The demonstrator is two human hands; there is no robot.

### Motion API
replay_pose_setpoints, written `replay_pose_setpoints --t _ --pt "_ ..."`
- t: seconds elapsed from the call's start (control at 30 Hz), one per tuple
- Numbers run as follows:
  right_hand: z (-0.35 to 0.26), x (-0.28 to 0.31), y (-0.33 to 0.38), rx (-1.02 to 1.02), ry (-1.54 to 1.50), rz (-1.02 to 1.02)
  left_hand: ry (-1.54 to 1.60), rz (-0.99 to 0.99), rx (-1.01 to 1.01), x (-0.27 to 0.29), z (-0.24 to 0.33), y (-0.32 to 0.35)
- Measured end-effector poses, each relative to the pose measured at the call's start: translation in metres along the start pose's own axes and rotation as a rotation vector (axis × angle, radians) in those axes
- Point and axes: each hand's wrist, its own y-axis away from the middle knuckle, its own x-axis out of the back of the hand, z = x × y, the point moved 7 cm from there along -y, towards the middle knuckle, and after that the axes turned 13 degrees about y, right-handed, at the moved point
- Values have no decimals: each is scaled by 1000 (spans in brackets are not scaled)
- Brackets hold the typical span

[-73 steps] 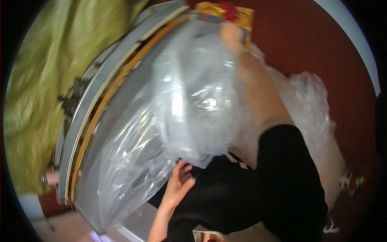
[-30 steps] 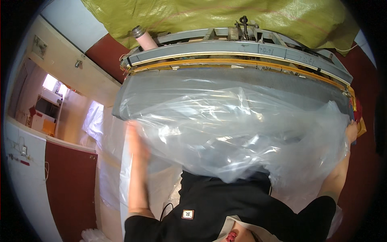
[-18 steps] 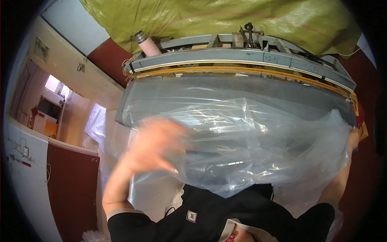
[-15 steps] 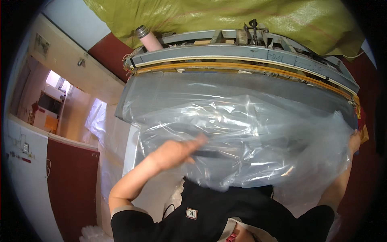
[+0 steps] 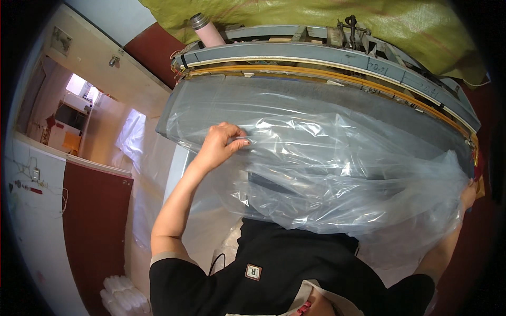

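A wide clear plastic film [image 5: 337,158] lies in loose, shiny folds over a grey padded surface [image 5: 211,97] in front of me. My left hand [image 5: 222,143] is above the film's left part, thumb and forefinger pinched together on a fold of it. At the far right end of the surface, my right hand [image 5: 467,195] is closed at the film's gathered side, where folds converge. Its fingers are mostly hidden.
Behind the surface runs a grey metal frame [image 5: 295,51] with an orange strip [image 5: 274,69]. A pink flask [image 5: 209,34] and a dark metal clamp [image 5: 351,32] are on it. Yellow-green sheeting [image 5: 295,13] hangs behind. White bundles [image 5: 124,296] lie at lower left.
My left hand has moved away from my body, from a blurred sweep low over the film to a pinch on it. My right hand stays at the right end. The view has shifted slightly.
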Motion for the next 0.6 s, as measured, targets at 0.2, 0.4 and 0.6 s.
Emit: replay_pose_setpoints --t 0.2,0.4,0.6 --pt "-1 0 3 -11 -8 -18 845 -210 163 18 13 -16" --pt "-8 12 10 -32 -11 -68 1134 -88 77 56 43 -43" --pt "-7 14 13 -61 -60 -79 1184 -256 18 56 63 -56"
